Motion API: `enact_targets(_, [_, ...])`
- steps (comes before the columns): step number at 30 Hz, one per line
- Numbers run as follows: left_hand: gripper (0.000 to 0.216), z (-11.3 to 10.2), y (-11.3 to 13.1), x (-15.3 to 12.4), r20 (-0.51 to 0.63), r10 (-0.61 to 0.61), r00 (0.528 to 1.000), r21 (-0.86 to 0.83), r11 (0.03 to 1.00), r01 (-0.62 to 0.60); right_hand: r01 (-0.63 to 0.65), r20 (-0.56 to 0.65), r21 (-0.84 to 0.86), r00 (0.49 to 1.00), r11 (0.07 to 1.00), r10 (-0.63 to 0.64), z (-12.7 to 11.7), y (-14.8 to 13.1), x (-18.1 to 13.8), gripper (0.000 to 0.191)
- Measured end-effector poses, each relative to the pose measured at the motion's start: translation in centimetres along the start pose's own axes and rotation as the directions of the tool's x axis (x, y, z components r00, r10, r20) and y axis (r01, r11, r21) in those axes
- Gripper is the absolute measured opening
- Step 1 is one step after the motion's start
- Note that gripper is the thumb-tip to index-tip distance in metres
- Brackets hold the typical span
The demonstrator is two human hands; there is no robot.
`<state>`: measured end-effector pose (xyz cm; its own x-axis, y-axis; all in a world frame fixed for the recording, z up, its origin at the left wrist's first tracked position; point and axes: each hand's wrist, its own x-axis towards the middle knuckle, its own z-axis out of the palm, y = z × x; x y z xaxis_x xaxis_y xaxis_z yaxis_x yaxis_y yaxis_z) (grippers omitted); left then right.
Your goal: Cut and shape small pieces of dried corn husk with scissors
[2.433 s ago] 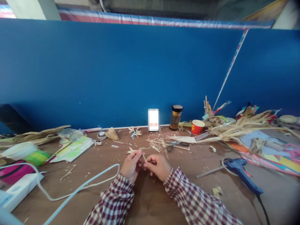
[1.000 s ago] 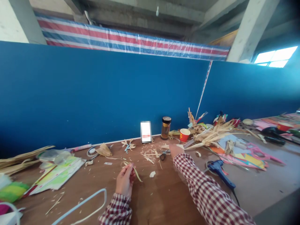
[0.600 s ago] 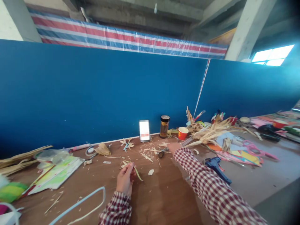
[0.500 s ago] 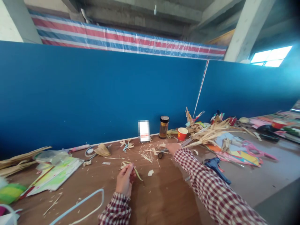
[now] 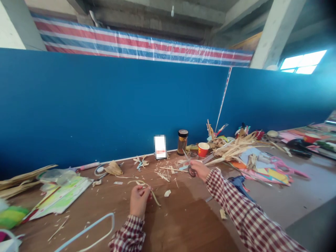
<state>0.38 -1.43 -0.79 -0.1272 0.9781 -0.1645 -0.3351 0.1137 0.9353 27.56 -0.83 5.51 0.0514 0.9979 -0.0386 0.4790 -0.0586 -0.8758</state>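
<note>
My left hand (image 5: 140, 200) is closed in a pinch on a thin, pale green strip of husk (image 5: 156, 198), whose ends curl out on both sides of the fingers. Farther forward on the right, my right hand (image 5: 200, 170) grips a small pair of scissors (image 5: 193, 170) with dark handles, the blades pointing up and away. Pale straw scraps (image 5: 164, 175) are scattered on the brown table between the two hands. A small white flake (image 5: 167, 193) lies just right of my left hand.
A lidded jar (image 5: 182, 142) and a red paper cup (image 5: 203, 149) stand near the blue partition (image 5: 118, 105). Dried husks (image 5: 233, 150), a blue glue gun (image 5: 240, 185) and pink scissors (image 5: 286, 168) lie right. A bent pale-blue rod (image 5: 86, 231) and painted paper (image 5: 65, 196) are left.
My right hand has picked up the small scissors from the table and drawn them slightly back to the right. My left hand keeps the husk strip in nearly the same place.
</note>
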Motion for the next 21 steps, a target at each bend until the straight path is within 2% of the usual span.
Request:
enact_targets(2, [0.037, -0.1, 0.0, -0.1, 0.041, 0.094, 0.995, 0.041, 0.995, -0.096, -0.033, 0.063, 0.095, 0.998, 0.995, 0.027, 0.5, 0.0, -1.0, 0.031])
enact_targets(6, [0.033, -0.2, 0.5, -0.4, 0.148, 0.258, 0.955, 0.151, 0.948, -0.279, -0.070, 0.173, 0.219, 0.984, 0.973, 0.032, 1.1, 0.3, -2.6, 0.022])
enact_targets(8, [0.031, -0.2, 0.5, -0.4, 0.167, 0.267, 0.949, 0.201, 0.933, -0.298, -0.084, 0.208, 0.279, 0.978, 0.957, 0.025, 1.1, 0.4, -3.2, 0.037])
enact_targets(11, [0.034, -0.3, 0.2, -0.2, 0.183, 0.252, 0.950, 0.181, 0.941, -0.285, -0.087, 0.227, 0.366, 0.974, 0.927, 0.002, 1.1, 0.2, -4.3, 0.053])
enact_targets(14, [0.035, -0.3, 0.1, -0.1, 0.176, 0.266, 0.948, 0.162, 0.942, -0.295, -0.040, 0.182, 0.437, 0.982, 0.898, -0.045, 1.1, -0.7, -5.7, 0.056])
enact_targets(17, [0.027, -0.2, 0.4, -0.2, 0.128, 0.281, 0.951, 0.194, 0.934, -0.302, 0.000, 0.158, 0.561, 0.982, 0.828, -0.107, 1.5, -1.9, -7.3, 0.063])
enact_targets(21, [0.023, -0.2, 0.6, -0.4, 0.078, 0.331, 0.940, 0.248, 0.907, -0.340, -0.090, 0.216, 0.728, 0.971, 0.679, -0.103, 3.0, -2.4, -9.1, 0.057])
